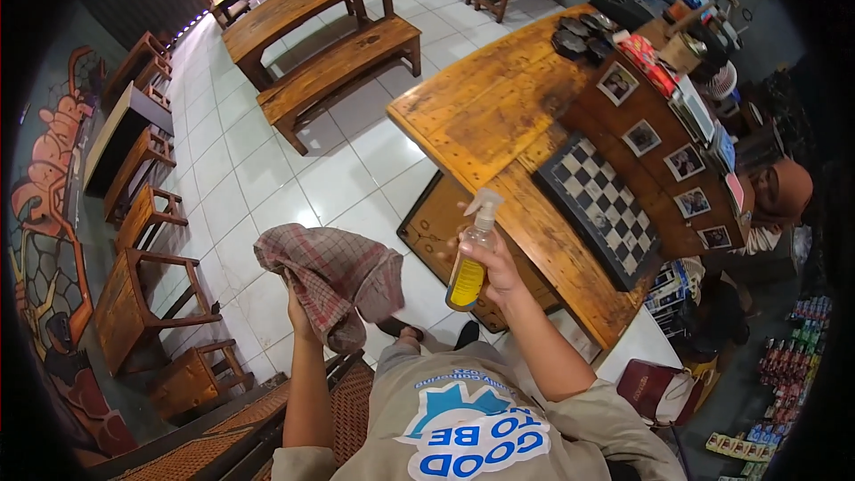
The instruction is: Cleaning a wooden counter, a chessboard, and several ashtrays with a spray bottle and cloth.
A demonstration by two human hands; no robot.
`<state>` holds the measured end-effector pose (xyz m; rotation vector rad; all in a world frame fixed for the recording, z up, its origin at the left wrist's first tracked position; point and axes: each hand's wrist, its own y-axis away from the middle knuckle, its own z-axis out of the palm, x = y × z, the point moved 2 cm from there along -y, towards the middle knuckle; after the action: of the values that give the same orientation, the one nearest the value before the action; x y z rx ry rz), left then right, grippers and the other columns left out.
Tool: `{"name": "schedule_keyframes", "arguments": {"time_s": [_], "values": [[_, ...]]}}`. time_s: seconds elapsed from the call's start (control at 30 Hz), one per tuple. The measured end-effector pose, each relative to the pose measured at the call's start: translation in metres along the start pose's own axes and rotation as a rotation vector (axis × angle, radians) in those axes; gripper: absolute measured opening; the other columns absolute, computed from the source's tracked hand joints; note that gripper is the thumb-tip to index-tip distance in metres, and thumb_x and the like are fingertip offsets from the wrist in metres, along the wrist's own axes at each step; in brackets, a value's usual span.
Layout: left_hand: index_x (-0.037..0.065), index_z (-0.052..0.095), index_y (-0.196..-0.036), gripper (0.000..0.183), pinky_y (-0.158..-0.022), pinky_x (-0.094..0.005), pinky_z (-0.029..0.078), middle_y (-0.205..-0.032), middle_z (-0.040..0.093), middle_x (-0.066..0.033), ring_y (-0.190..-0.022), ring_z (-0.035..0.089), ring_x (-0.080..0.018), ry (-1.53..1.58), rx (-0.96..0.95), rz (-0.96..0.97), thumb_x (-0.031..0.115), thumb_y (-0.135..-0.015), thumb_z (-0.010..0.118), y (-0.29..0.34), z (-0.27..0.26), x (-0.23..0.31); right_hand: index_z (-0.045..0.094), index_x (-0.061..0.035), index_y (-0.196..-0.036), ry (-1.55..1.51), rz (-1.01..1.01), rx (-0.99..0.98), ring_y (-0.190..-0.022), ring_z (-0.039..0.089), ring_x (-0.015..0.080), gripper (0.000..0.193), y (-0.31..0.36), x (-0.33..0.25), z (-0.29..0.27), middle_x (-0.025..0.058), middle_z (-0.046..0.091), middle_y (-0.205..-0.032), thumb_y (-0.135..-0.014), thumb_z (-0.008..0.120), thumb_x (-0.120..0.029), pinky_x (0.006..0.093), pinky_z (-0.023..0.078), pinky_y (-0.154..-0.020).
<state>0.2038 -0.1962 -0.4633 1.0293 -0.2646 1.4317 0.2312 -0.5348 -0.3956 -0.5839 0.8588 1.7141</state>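
My right hand is wrapped round a clear spray bottle with a white trigger head and yellow liquid or label. The bottle is upright beside the near edge of a wooden counter. In my left hand is a checked grey and red cloth, which drapes over the fingers and hides most of them. The cloth hangs in the air over the white tiled floor, apart from the bottle. A chessboard lies on the counter to the right.
A wooden table and a bench stand ahead on the tiles. Wooden stools line the left wall. A woven seat is close at my left. Behind the counter's photo-covered panel, another person is partly visible.
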Motion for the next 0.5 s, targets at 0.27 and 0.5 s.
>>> {"name": "schedule_keyframes", "arguments": {"time_s": [0.27,0.5], "values": [[0.004,0.036,-0.146,0.062,-0.110,-0.0435,0.038,-0.143,0.047,-0.0123,-0.129,0.048,-0.0293,0.037,-0.130,0.078,0.051,-0.105,0.031,0.029,0.101,-0.031,0.034,-0.0155,-0.147,-0.209,-0.024,0.042,-0.088,0.065,0.0236,0.056,0.036,-0.019,-0.099,0.0091,0.058,-0.102,-0.096,0.057,-0.020,0.0399,0.055,-0.077],[0.005,0.038,-0.144,0.057,-0.110,-0.0417,0.037,-0.142,0.048,-0.0097,-0.129,0.047,-0.0259,-0.011,-0.177,0.284,0.047,-0.106,0.031,-0.013,0.169,0.004,0.039,-0.0119,-0.144,-0.147,-0.043,0.217,-0.080,0.066,0.0218,0.052,0.010,-0.029,-0.133,0.0066,0.058,-0.098,-0.098,0.059,-0.024,0.0371,0.057,-0.070]]}}
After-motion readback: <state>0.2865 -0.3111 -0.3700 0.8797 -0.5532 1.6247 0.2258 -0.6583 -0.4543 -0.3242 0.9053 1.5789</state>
